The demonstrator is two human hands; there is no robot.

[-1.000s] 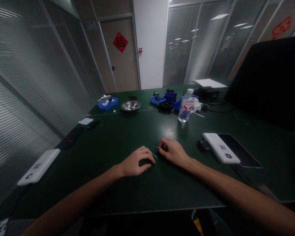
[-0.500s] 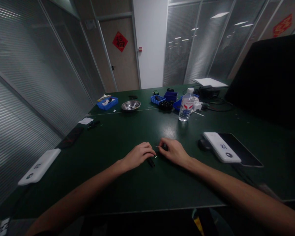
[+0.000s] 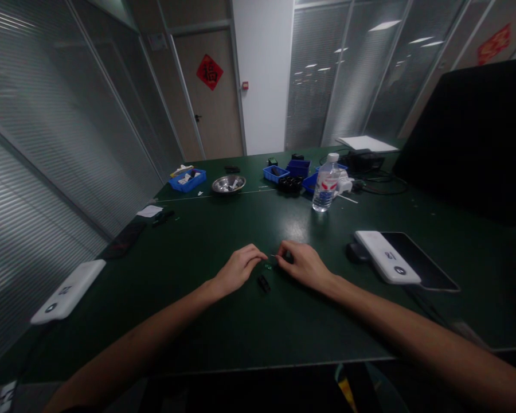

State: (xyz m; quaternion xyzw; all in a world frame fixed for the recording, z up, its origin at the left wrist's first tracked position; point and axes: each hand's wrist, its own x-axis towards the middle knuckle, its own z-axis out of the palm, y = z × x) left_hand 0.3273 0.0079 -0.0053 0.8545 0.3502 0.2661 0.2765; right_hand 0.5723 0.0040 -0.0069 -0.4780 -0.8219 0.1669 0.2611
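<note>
Both my hands rest near the middle of a dark green table (image 3: 249,332). My left hand (image 3: 238,268) has its fingers curled and its fingertips pinched together, pointing right; what they pinch is too small to make out. My right hand (image 3: 303,265) is closed around a small dark part with a thin pin sticking out to the left. A tiny green piece (image 3: 267,266) lies between the two hands. A small black part (image 3: 264,283) lies on the table just below the gap between them.
A white device (image 3: 387,257) on a dark tablet (image 3: 421,265) lies to the right, another white device (image 3: 66,291) at the left edge. Farther back stand a water bottle (image 3: 325,184), a metal bowl (image 3: 228,183), blue bins (image 3: 188,179) and cables (image 3: 382,184). A dark monitor (image 3: 473,137) fills the right.
My left hand has lifted off the small black part it covered and moved up and right, its fingertips now close to my right hand. The right hand has stayed put.
</note>
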